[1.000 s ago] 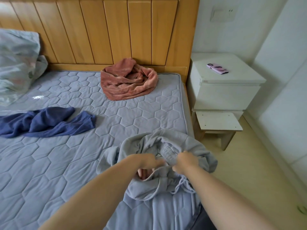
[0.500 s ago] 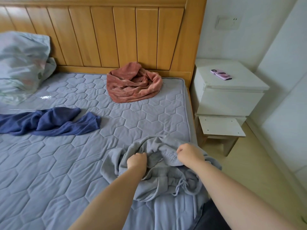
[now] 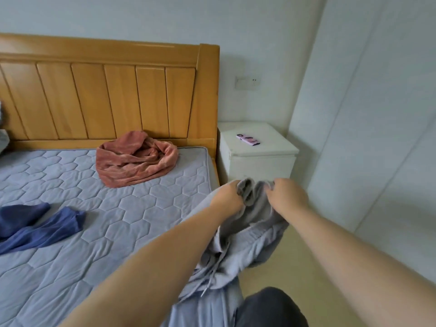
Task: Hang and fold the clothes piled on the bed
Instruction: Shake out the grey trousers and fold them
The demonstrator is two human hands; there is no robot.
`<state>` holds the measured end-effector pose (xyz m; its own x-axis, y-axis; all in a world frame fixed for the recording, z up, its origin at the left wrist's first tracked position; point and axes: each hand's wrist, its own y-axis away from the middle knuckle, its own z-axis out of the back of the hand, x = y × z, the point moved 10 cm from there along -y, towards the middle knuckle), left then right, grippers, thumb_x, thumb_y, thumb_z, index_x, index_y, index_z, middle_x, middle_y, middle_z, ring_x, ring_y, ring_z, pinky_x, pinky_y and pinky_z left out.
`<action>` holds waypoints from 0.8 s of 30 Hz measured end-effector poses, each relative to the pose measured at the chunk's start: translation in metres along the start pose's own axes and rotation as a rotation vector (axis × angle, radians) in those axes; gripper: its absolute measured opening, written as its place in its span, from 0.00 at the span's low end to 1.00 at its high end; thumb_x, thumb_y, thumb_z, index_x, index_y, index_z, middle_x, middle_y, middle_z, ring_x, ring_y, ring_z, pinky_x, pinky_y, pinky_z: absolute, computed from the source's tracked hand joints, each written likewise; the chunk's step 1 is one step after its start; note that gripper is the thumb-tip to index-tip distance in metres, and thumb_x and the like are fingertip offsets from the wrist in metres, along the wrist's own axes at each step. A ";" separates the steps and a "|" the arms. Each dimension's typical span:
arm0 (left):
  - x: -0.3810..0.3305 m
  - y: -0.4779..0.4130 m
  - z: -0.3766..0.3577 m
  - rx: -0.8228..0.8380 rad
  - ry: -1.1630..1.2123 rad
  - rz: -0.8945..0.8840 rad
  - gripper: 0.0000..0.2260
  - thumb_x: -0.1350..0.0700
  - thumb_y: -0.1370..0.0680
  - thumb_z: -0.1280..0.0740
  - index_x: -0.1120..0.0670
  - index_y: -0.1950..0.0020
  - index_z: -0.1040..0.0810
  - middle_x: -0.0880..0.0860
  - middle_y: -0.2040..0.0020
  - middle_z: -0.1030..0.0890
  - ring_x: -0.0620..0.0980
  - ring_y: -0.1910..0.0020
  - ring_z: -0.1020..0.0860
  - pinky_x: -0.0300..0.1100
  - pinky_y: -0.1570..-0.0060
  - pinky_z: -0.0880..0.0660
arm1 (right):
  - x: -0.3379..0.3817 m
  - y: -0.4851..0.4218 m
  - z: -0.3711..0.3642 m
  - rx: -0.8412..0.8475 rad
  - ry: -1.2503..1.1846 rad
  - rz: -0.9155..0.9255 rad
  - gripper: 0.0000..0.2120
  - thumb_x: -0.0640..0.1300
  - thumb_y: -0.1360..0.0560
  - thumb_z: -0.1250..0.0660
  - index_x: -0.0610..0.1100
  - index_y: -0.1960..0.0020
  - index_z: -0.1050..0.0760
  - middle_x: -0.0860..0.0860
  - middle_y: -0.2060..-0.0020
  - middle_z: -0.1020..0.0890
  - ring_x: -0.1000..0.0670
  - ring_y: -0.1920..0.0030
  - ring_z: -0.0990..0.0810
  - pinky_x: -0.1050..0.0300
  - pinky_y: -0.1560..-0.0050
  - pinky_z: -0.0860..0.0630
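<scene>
Both hands, the left hand and right hand, grip the bunched top edge of a grey cotton drawstring garment, lifted past the bed's right edge. Bare quilted mattress lies at nine o'clock; a crumpled pink velvet garment sits at eleven, a dark blue garment at the left edge.

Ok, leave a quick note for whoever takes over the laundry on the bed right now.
Left hand and right hand both grip the top edge of the grey garment, lifted off the bed's corner, its lower part hanging down. The pink garment lies crumpled by the headboard; the blue garment lies spread on the mattress. Nothing folded or hung yet; all three remain.
</scene>
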<state>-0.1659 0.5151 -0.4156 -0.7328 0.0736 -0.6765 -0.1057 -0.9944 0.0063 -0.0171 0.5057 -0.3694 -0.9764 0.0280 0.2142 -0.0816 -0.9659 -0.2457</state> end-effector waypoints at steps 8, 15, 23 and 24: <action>-0.238 -0.006 0.009 -0.035 -0.049 -0.377 0.10 0.66 0.25 0.42 0.59 0.50 0.23 0.62 0.49 0.21 0.60 0.45 0.23 0.44 0.52 0.29 | -0.151 0.004 0.201 -0.287 -0.189 -0.321 0.14 0.46 0.21 0.38 0.38 0.61 0.29 0.46 0.66 0.27 0.43 0.61 0.26 0.59 0.67 0.36; -0.354 0.016 0.017 -0.132 -0.087 -0.573 0.17 0.67 0.24 0.44 0.58 0.42 0.20 0.57 0.42 0.20 0.56 0.43 0.23 0.44 0.44 0.26 | -0.222 0.043 0.286 -0.094 0.145 -0.294 0.03 0.38 0.29 0.33 0.42 0.61 0.23 0.48 0.63 0.21 0.43 0.56 0.21 0.58 0.59 0.27; -0.353 0.005 0.027 -0.214 -0.235 -0.483 0.09 0.66 0.28 0.39 0.58 0.57 0.20 0.57 0.57 0.21 0.58 0.55 0.23 0.43 0.58 0.29 | -0.287 0.098 0.359 -0.268 0.480 -0.516 0.05 0.34 0.26 0.38 0.41 0.54 0.25 0.46 0.53 0.21 0.46 0.56 0.22 0.61 0.62 0.32; -0.350 0.004 0.025 -0.216 -0.257 -0.480 0.09 0.67 0.28 0.39 0.57 0.58 0.21 0.57 0.58 0.22 0.58 0.55 0.23 0.43 0.59 0.28 | -0.292 0.102 0.359 -0.268 0.470 -0.547 0.07 0.32 0.27 0.39 0.40 0.53 0.24 0.46 0.52 0.21 0.45 0.54 0.22 0.60 0.61 0.31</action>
<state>0.0730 0.4869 -0.1601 -0.7791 0.5086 -0.3664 -0.3460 -0.8363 -0.4252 0.3313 0.3066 -0.1177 -0.7604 0.6483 -0.0384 -0.5647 -0.6893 -0.4538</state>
